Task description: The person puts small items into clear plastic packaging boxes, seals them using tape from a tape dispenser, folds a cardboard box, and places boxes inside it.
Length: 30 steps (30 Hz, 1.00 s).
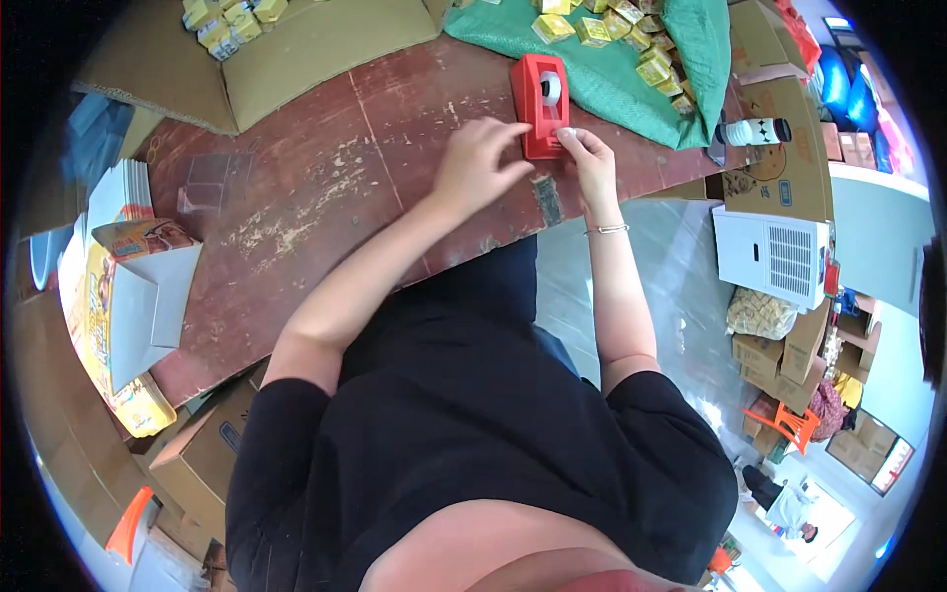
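Note:
A red tape dispenser [536, 138] with a roll of clear tape [550, 89] stands near the table's front edge. My right hand [595, 170] is at its right front corner, thumb and forefinger pinched on the tape's end; the thin strip between them is hard to make out. Left of the dispenser, my left hand [475, 168] is open with nothing in it. Its fingers are spread, and the forefinger's tip reaches the dispenser's left side.
Beyond the dispenser, a green sack [592, 87] holds several small yellow boxes [593, 32]. An open carton [326, 44] is at the back left. Folded display boxes [148, 286] stand at the left edge, and a white cup-like container [755, 131] at the right end of the worn red table [326, 197].

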Each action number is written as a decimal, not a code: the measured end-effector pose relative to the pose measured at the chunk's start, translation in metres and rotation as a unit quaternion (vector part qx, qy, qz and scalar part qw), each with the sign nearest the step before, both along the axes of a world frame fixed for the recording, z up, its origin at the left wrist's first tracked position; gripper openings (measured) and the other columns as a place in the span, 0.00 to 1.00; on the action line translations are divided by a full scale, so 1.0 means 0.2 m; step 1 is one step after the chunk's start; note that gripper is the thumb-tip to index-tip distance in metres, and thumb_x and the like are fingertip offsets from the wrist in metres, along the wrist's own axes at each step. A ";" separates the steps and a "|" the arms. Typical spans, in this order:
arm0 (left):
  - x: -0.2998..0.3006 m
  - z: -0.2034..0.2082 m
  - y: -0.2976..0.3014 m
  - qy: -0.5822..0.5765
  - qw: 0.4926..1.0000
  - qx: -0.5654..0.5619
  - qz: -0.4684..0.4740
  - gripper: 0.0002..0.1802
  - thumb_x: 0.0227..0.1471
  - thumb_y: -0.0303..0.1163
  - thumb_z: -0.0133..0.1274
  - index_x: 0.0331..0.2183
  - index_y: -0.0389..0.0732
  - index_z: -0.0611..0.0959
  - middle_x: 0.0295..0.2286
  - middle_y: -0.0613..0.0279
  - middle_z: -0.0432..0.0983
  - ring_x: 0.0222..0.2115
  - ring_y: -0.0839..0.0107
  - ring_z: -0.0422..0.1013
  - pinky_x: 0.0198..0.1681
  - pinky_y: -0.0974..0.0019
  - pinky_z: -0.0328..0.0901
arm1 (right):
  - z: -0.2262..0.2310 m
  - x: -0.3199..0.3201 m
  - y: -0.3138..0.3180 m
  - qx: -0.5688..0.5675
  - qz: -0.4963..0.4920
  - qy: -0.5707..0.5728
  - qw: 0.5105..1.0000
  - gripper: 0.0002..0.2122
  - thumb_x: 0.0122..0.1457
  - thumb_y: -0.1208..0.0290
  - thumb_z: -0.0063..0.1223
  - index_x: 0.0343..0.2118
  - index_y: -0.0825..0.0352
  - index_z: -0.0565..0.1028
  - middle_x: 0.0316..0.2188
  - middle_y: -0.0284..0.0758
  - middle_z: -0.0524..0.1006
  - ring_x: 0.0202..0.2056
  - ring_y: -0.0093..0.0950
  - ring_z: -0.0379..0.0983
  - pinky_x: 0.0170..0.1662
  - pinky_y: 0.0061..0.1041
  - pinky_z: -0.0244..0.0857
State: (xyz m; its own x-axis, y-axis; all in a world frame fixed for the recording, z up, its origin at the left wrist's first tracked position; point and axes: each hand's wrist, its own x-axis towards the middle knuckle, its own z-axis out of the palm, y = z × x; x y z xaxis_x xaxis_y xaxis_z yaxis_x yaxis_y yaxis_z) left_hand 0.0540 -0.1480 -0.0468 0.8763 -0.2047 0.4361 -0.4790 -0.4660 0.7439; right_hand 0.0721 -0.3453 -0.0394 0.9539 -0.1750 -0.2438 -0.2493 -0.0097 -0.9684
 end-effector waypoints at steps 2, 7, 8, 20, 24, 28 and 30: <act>0.05 -0.06 -0.15 0.003 1.000 -0.007 -0.003 0.20 0.41 0.35 0.64 0.40 0.45 0.81 0.31 0.62 0.74 0.36 0.63 0.70 0.41 0.60 0.63 | -0.01 -0.01 0.02 -0.068 -0.014 -0.077 0.995 0.06 0.56 0.72 0.59 0.32 0.70 0.79 0.25 0.27 0.75 0.21 0.14 0.62 0.27 0.15 0.57; 0.10 -0.11 -0.27 -0.009 0.999 0.031 0.028 0.20 0.40 0.35 0.64 0.38 0.45 0.79 0.30 0.64 0.74 0.35 0.64 0.70 0.41 0.62 0.60 | -0.08 -0.19 -0.03 -0.201 -0.071 -0.195 0.957 0.05 0.53 0.75 0.62 0.27 0.72 0.78 0.25 0.26 0.72 0.23 0.14 0.61 0.28 0.16 0.58; 0.10 -0.10 -0.26 -0.006 0.999 0.035 0.027 0.19 0.40 0.34 0.64 0.38 0.45 0.79 0.31 0.65 0.74 0.36 0.65 0.70 0.41 0.63 0.60 | -0.10 -0.21 -0.03 -0.198 -0.081 -0.183 0.960 0.05 0.52 0.76 0.62 0.26 0.72 0.78 0.25 0.25 0.71 0.24 0.14 0.61 0.28 0.16 0.58; -0.58 0.79 1.55 -0.194 0.824 0.274 0.456 0.14 0.50 0.37 0.55 0.41 0.46 0.81 0.39 0.55 0.78 0.40 0.59 0.74 0.41 0.57 0.67 | 0.43 0.10 0.53 0.051 0.244 -0.129 0.960 0.03 0.55 0.79 0.57 0.32 0.70 0.76 0.32 0.25 0.74 0.30 0.12 0.63 0.33 0.12 0.58; -1.04 0.70 2.29 0.082 0.633 0.506 0.580 0.23 0.57 0.48 0.45 0.51 0.50 0.76 0.44 0.54 0.74 0.45 0.55 0.70 0.50 0.53 0.63 | 0.76 0.21 1.36 0.027 0.514 -0.210 0.831 0.05 0.57 0.75 0.55 0.36 0.70 0.76 0.34 0.26 0.74 0.32 0.13 0.66 0.35 0.13 0.60; -1.07 0.64 2.27 0.090 0.745 0.391 0.533 0.23 0.59 0.50 0.41 0.51 0.53 0.75 0.47 0.57 0.72 0.48 0.54 0.66 0.53 0.53 0.61 | 1.03 0.16 2.23 -0.095 0.767 -0.285 0.567 0.10 0.59 0.66 0.54 0.37 0.67 0.76 0.29 0.25 0.73 0.31 0.14 0.64 0.35 0.17 0.60; -1.07 0.63 2.25 0.105 0.753 0.345 0.551 0.23 0.59 0.51 0.41 0.52 0.54 0.75 0.48 0.59 0.70 0.51 0.55 0.64 0.54 0.54 0.60 | 1.08 0.04 2.60 -0.151 0.817 -0.300 0.469 0.09 0.58 0.66 0.54 0.33 0.68 0.74 0.27 0.23 0.70 0.32 0.15 0.64 0.37 0.17 0.60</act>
